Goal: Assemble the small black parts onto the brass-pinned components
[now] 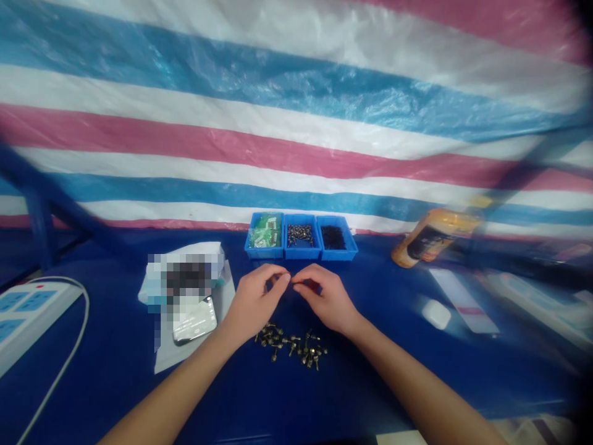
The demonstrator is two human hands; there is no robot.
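My left hand [260,296] and my right hand [328,298] meet at the fingertips above the blue table. Thumb and forefinger of each hand are pinched together. Whatever lies between the fingertips is too small and too covered to make out. Below the hands, a loose pile of small brass-coloured metal parts with thin stems [310,353] is spread on the table. Just beyond my fingers stand three blue bins in a row: the left bin [264,253] has green-and-clear packets, the middle bin [302,253] small metal parts, the right bin [340,254] thin dark pieces.
At left are a white power strip [41,315] with a cable, a phone [195,320] and a white packet [210,250]. An orange-labelled bottle [433,235], a white case [436,314] and a pale flat slab [463,301] lie at right. Striped sheeting [296,136] hangs behind.
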